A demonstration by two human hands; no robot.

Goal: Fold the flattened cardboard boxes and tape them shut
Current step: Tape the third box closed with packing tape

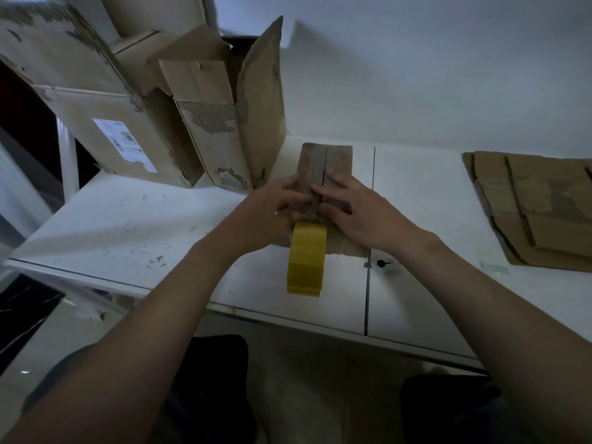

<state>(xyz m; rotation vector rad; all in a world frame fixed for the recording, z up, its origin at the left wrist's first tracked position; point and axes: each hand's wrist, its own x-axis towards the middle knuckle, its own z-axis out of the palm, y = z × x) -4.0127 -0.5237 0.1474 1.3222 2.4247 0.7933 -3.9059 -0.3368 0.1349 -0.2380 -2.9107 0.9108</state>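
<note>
A small folded cardboard box point(333, 160) lies on the white table point(416, 200) in front of me, its two top flaps meeting in a centre seam. A yellow roll of tape point(306, 259) hangs off the box's near side. My left hand point(272, 206) rests on the left flap with curled fingers at the seam, by the tape's end. On the right flap, my right hand point(355, 208) presses with its fingers spread flat. Whether the left fingers pinch the tape is hidden.
Several torn, open cardboard boxes point(217, 123) stand at the table's back left, one with a white label point(123, 144). A stack of flattened boxes point(538, 206) lies at the right. A small black knob point(381, 263) sits near the front edge.
</note>
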